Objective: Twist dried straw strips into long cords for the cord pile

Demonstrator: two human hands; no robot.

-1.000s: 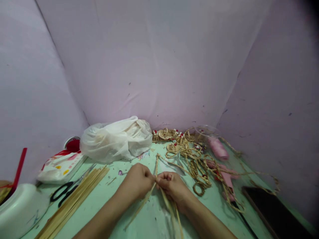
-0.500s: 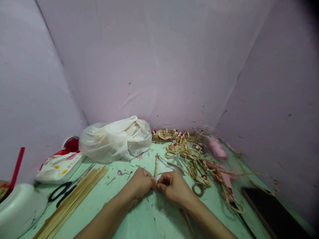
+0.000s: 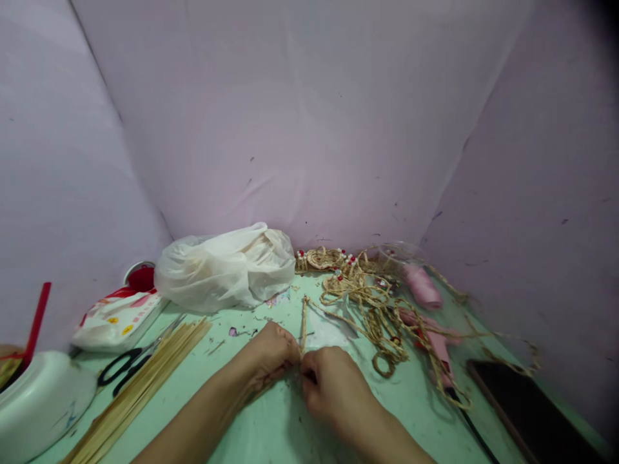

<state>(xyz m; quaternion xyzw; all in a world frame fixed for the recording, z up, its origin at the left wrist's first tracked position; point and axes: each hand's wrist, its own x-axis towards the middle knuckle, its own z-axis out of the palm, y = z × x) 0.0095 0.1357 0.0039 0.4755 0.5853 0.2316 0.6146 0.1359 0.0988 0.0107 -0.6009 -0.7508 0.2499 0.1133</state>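
Cord [image 3: 304, 322] lengthwise toward wall [image 3: 309, 161], near end tight in left fingers [image 3: 291, 352] and right fingers [image 3: 317, 356]

The light is dim, the top-right corner black.

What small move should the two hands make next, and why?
Probably a gentle outward tug by both hands, to snug the braid where they are working. The left hand and right hand are close together at the near end of the braided cord, fingers curled in; their exact grip is hidden. A light tug seems safer than a hard pull.
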